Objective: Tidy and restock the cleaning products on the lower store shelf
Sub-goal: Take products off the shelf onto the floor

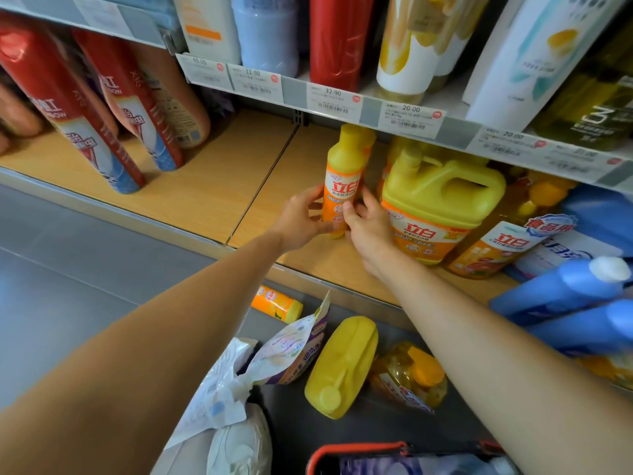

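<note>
Currently held: our left hand (301, 217) and right hand (370, 228) both curl fingers round the dish-soap bottle (342, 180), low on its body.
Axis: upright between our 2 palms, neither nearer.
Surface: shelf board (205, 186), bare left of our fingers.
Room: yellow jug (442, 207) just right.

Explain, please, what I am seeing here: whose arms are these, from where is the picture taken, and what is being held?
There is no machine here: a person works with bare hands. The one picture comes from a camera worn on the person's head, looking forward and down, so both arms reach away from you. The left hand and the right hand hold a small yellow bottle near its base, on the wooden lower shelf, beside a large yellow jug. Further left stand red cans. On the floor below lie a second jug, a little orange bottle and a pouch.
</note>
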Tool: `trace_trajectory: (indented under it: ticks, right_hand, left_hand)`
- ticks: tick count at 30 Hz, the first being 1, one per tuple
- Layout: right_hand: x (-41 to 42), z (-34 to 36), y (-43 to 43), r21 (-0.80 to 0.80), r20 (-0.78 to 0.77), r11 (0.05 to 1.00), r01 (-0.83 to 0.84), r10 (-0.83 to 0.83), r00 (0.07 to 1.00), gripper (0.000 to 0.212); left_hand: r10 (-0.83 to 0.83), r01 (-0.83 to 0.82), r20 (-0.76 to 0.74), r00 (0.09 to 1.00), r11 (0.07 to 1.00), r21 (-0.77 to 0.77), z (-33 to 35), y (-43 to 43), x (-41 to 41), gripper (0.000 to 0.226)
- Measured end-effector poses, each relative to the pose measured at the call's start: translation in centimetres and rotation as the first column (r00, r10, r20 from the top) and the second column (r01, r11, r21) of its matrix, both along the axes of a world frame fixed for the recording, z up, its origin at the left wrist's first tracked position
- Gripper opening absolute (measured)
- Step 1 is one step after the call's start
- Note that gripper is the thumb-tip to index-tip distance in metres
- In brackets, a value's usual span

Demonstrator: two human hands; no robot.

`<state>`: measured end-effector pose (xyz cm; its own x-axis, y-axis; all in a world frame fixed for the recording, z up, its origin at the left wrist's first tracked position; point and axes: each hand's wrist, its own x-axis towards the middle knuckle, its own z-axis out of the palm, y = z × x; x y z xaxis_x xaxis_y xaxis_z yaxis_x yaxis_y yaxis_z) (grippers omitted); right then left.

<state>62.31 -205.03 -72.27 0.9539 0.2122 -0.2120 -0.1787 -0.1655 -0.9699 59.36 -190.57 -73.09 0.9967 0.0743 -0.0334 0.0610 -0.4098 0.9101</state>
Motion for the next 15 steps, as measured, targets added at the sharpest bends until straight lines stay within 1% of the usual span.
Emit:
trace_trajectory:
  ticks: [2, 4, 5, 6, 8, 9, 11, 13, 15]
  right_hand:
    - [-0.2, -0.2, -0.2, 0.015, 0.014, 1.0, -0.008, 0.008, 1.0, 0.058]
    - [-0.8, -0.6, -0.6, 0.037, 0.039, 0.999, -0.009, 0.007, 0.999, 0.06]
    - [-1.4, -1.0, -0.8, 0.012, 0.054, 1.0, -0.012, 0.011, 0.999, 0.061]
    - [-2.1, -1.5, -1.2, -0.045, 0.074, 0.999, -0.022, 0.025, 0.997, 0.062]
    - [-3.8, -3.0, -2.2, -0.238, 0.146, 0.969, -0.071, 0.108, 0.983, 0.062]
    - [-4.5, -3.9, -2.8, -0.35, 0.195, 0.93, -0.111, 0.188, 0.963, 0.059]
    - [-5.3, -5.4, -3.9, -0.541, 0.262, 0.817, -0.198, 0.388, 0.884, 0.05]
    - [-5.2, -5.9, -4.5, -0.646, 0.248, 0.719, -0.256, 0.515, 0.82, 0.04]
    - [-4.8, -5.9, -4.6, -0.706, 0.232, 0.655, -0.269, 0.573, 0.786, 0.03]
  left_hand:
    - [-0.001, 0.004, -0.043, 0.999, 0.997, 0.072, -0.2, 0.6, -1.0, 0.082]
    - [0.043, -0.034, -0.066, 0.997, 0.99, 0.136, -0.3, 1.4, -2.3, 0.081]
    - [0.087, -0.077, -0.053, 0.995, 0.984, 0.161, -0.4, 1.8, -3.2, 0.073]
    - [0.14, -0.133, -0.023, 0.99, 0.972, 0.192, -0.5, 2.3, -4.1, 0.063]
    - [0.262, -0.268, 0.061, 0.963, 0.925, 0.268, -0.7, 3.3, -6.2, 0.038]
    - [0.32, -0.335, 0.098, 0.942, 0.893, 0.301, -0.9, 3.9, -7.3, 0.027]
    - [0.423, -0.443, 0.137, 0.896, 0.825, 0.35, -1.6, 5.0, -9.6, 0.016]
    - [0.499, -0.504, 0.117, 0.859, 0.781, 0.367, -3.2, 6.1, -11.8, 0.016]
    - [0.544, -0.516, 0.041, 0.838, 0.768, 0.379, -5.3, 7.0, -13.4, 0.012]
